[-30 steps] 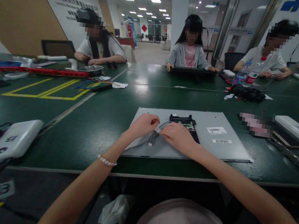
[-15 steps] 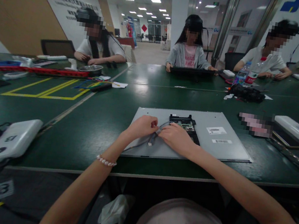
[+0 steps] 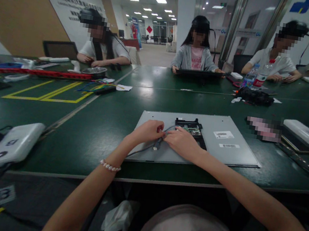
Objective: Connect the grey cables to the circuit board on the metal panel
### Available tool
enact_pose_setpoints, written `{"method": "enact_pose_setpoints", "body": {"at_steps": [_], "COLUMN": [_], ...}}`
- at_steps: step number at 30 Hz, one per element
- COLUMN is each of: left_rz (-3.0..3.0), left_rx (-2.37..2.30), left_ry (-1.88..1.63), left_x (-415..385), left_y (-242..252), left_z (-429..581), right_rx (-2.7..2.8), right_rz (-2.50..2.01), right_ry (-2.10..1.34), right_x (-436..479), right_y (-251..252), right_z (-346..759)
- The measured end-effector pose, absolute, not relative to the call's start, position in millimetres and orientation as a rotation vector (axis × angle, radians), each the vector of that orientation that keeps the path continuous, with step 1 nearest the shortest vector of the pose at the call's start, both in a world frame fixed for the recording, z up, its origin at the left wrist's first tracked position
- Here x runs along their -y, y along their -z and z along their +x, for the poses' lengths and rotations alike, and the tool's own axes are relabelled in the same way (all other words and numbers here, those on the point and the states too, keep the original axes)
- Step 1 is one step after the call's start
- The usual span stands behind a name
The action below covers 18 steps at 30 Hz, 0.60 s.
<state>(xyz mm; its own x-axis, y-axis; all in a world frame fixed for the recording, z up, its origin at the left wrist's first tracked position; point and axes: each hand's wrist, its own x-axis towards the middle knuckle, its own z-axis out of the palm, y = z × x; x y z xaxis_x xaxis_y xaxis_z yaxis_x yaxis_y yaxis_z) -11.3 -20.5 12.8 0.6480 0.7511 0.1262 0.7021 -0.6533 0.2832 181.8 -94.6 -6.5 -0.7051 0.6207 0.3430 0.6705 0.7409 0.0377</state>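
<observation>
Panel (image 3: 213,125): plain silver-grey, two white labels (image 3: 223,134) with black print. Bracket (image 3: 186,123) mid-panel: black; circuit board (image 3: 193,131) in it: green. Cable (image 3: 143,149) across the panel's left part: grey, whitish plug end (image 3: 155,147). Tabletop (image 3: 97,122) under panel: dark green. Lines (image 3: 58,92) left of panel, farther back: yellow, box pattern. Boxy device (image 3: 11,145) left of panel: white, dark markings. Bead bracelet (image 3: 110,166) on the near-left side of panel: pearly white. Beyond panel: bottle cap (image 3: 272,60) red; shirt (image 3: 180,55) grey-white striped, over pink top (image 3: 196,58).
</observation>
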Motion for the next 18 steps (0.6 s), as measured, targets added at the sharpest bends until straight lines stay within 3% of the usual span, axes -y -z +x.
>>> {"method": "enact_pose_setpoints", "body": {"at_steps": [18], "left_rz": [2.631], "left_rx": [-1.154], "left_ry": [-0.355], "left_x": [18], "left_y": [-6], "left_z": [-14], "right_rx": [2.671], "right_rz": [-0.904], "right_ry": [0.061], "right_x": [113], "right_y": [-1], "right_z": [190]}}
